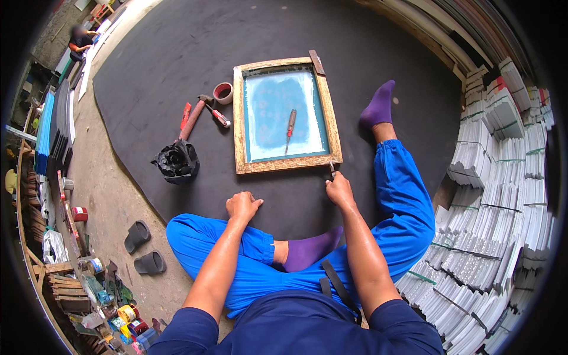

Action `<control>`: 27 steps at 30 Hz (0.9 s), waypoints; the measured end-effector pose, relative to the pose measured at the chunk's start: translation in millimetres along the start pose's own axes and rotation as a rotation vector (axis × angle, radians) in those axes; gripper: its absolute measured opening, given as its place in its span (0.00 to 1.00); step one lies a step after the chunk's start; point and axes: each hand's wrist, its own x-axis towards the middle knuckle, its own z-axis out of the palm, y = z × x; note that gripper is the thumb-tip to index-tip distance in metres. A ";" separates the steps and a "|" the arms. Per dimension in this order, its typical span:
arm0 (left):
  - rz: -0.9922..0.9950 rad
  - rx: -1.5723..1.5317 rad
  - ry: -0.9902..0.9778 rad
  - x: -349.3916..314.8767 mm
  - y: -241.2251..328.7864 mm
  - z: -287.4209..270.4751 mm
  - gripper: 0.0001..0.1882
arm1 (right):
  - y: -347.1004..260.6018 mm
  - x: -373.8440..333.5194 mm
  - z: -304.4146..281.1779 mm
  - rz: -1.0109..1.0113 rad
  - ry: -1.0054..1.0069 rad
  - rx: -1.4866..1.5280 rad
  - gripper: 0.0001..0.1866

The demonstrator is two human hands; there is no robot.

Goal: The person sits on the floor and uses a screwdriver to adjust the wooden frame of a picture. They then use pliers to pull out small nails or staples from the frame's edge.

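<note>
A wooden screen-printing frame (239, 127) with blue and white mesh lies flat on the dark mat before me. My right hand (339, 189) is closed around a small tool with a metal tip (332, 168), which meets the frame's near right corner. Most of that tool is hidden in my fist. My left hand (241, 206) rests on the mat short of the frame, fingers curled; whether anything is inside cannot be seen. On the mesh lies a screwdriver (291, 123) with a clear and red handle. A brown flat piece (317, 62) sits at the far right corner.
Left of the frame are a tape roll (223, 93), a hammer (191, 121), a red-handled tool (186, 112), a red-and-white-handled tool (221, 117) and a crumpled black plastic bag (177, 161). Bundled paper stacks (473, 248) line the right. Sandals (138, 236) lie left; another person (80, 42) sits far left.
</note>
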 end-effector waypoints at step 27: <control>0.142 -0.153 0.130 8.0 21.2 27.4 0.21 | -31.7 -5.6 -13.2 0.095 -0.045 -0.228 0.16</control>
